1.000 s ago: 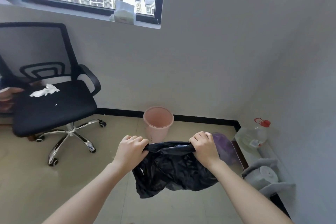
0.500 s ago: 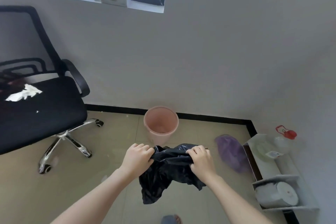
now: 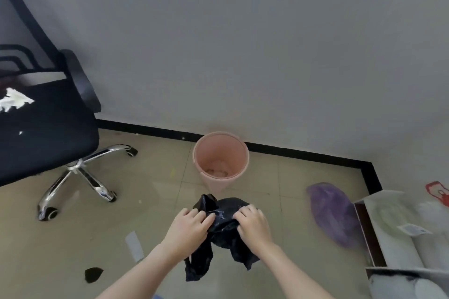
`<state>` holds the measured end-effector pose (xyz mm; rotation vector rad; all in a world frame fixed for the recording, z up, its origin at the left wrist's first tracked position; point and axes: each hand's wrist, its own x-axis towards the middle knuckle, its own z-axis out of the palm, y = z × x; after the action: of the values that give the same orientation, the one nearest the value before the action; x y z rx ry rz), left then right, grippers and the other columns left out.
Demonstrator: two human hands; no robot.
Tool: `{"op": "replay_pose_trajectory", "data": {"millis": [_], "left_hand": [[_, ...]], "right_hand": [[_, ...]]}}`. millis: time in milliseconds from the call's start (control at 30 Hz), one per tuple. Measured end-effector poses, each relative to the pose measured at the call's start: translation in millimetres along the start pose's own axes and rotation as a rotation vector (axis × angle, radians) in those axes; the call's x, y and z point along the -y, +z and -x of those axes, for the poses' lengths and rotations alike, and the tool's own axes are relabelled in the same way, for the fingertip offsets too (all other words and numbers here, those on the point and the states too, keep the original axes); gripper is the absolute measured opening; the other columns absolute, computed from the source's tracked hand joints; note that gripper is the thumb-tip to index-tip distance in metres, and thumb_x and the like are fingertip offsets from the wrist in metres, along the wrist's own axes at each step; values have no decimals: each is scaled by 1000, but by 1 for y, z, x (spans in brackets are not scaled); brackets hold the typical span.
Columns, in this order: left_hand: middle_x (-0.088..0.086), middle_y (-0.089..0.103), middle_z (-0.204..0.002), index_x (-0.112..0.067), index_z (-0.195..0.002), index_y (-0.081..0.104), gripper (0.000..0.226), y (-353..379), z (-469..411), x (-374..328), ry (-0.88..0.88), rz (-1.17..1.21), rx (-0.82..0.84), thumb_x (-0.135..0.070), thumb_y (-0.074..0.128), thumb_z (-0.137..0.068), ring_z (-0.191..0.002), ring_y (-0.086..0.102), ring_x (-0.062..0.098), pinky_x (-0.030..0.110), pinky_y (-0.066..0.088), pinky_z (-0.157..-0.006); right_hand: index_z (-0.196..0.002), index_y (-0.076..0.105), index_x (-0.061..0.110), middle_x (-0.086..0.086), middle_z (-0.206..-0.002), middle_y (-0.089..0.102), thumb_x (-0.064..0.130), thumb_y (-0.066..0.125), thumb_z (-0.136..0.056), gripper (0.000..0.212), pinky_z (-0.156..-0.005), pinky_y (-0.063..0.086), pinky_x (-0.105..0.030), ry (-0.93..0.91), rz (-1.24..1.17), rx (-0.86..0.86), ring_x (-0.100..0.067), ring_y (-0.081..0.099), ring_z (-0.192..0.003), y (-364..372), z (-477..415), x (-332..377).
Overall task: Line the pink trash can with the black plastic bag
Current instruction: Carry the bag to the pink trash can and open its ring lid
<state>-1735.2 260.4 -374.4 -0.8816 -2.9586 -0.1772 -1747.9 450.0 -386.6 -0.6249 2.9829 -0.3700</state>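
The pink trash can (image 3: 220, 178) stands upright on the floor by the wall, its mouth open and something pale lying at its bottom. In front of it, nearer to me, I hold the crumpled black plastic bag (image 3: 220, 235) in the air. My left hand (image 3: 188, 228) grips the bag's left side and my right hand (image 3: 252, 224) grips its right side, the two hands close together. Loose ends of the bag hang down below my hands. The bag is apart from the can.
A black office chair (image 3: 46, 133) with a chrome base stands at the left, white paper scraps on its seat. A purple bag (image 3: 332, 213) lies on the floor at the right beside a white rack (image 3: 398, 230). A paper strip and a black scrap (image 3: 93, 274) lie on the floor.
My view has tilted down and closer to the can. My hands have come closer together, bunching the bag, which was stretched wide a second ago.
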Motion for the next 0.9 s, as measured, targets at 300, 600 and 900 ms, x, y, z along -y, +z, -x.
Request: {"op": "replay_pose_trajectory", "data": {"millis": [300, 600, 900], "left_hand": [[-4, 63, -55, -16, -79, 75, 45, 173, -20, 55, 52, -166, 25, -15, 83, -35, -49, 59, 17, 17, 47, -48], [1, 60, -54, -12, -68, 69, 19, 241, -56, 103, 137, -225, -409, -4, 52, -67, -48, 56, 22, 24, 46, -47], [-7, 73, -80, -27, -83, 74, 51, 347, -16, 89, 39, -154, 264, -52, 82, -40, -76, 69, 13, 16, 53, -66]], "right_hand": [[-62, 65, 11, 1, -58, 66, -6, 83, -36, 36, -46, 47, -16, 100, -10, -159, -20, 63, -53, 171, -43, -58], [-77, 62, 1, -14, -71, 65, -16, 67, -60, 24, -56, 38, -24, 112, -224, -489, -31, 61, -65, 264, -95, -100], [-135, 35, 18, -8, -137, 47, 10, 51, -85, 52, -97, 36, -39, 92, 52, 326, -29, 42, -120, 348, -62, -105]]}}
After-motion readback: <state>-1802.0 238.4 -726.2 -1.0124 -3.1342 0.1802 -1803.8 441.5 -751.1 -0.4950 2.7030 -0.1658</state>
